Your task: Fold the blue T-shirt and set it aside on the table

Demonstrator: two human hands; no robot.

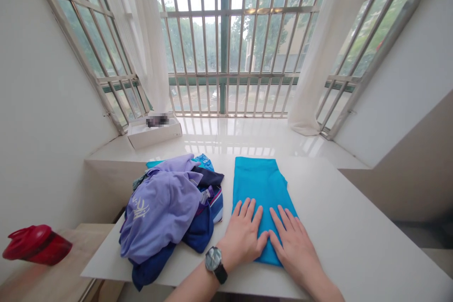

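A bright blue garment (256,181), folded into a long flat shape, lies on the white table (339,226). My left hand (245,231) rests flat on its lower left part, fingers spread, with a watch (213,259) on the wrist. On the lower right part lies my right hand (292,238), also flat with the fingers apart. The two thumbs meet or nearly meet over the cloth. Whether it is shorts or trousers I cannot tell for sure. Left of it is a heap of crumpled clothes, with a lavender garment (163,212) on top and dark blue cloth (198,229) beneath.
Behind the table runs a white window sill (226,137) with barred windows and curtains (314,66). An open white box (154,134) stands on the sill at left. A red shaker bottle (38,244) is at the far left, above a wooden surface (79,245).
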